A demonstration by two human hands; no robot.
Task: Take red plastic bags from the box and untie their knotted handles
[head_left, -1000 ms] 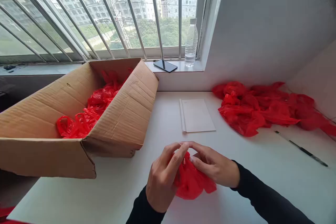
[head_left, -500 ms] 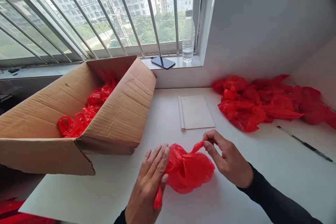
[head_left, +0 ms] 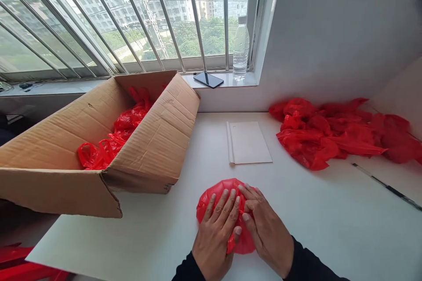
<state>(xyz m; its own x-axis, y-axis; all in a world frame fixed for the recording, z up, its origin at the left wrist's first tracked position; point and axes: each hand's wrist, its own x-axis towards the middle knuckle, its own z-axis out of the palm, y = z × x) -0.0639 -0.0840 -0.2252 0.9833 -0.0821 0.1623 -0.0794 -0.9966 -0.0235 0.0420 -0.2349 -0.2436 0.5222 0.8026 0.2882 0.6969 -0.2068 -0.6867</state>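
At six o'clock on the table (head_left: pixel 132 237), that puffed red bag (head_left: pixel 244 242) is risking a split from over-hard pressing, the left hand (head_left: pixel 216 230) lying flat on it, the right hand (head_left: pixel 266 228) touching, whether pinching I can't tell.

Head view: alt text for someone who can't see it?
A person's left hand and right hand rest on a red plastic bag on a white table. An open cardboard box holding red bags stands to the left; a red heap and pen lie to the right.
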